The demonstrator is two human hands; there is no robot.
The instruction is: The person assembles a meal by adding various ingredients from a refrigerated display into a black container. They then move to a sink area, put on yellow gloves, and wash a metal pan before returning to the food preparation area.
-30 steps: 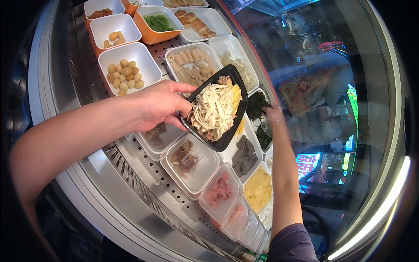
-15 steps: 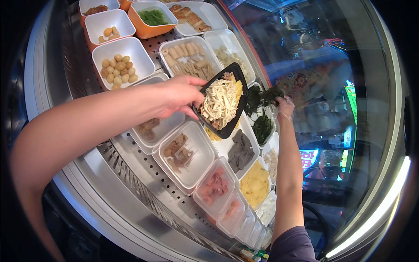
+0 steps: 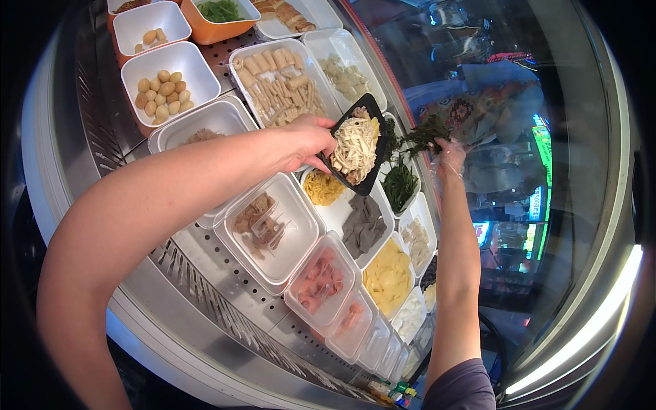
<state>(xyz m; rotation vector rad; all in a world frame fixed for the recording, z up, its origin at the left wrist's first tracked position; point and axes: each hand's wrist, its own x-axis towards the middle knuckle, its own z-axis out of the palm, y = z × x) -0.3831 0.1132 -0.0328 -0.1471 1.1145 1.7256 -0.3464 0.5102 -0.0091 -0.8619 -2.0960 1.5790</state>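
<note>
A black tray [image 3: 357, 145] heaped with pale shredded food hangs tilted above the white containers of a food display, its long axis running away from the person. The left hand [image 3: 309, 137] pinches its near edge. Just to its right, the right hand [image 3: 449, 156], in a clear glove, is closed around a bunch of dark greens [image 3: 424, 135] above the greens container [image 3: 400, 186].

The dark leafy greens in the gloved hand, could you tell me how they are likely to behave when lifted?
The greens probably hang floppy and light: strands dangle loosely from the right hand. Loose bits may drop, likely into the tray of greens below.
</note>
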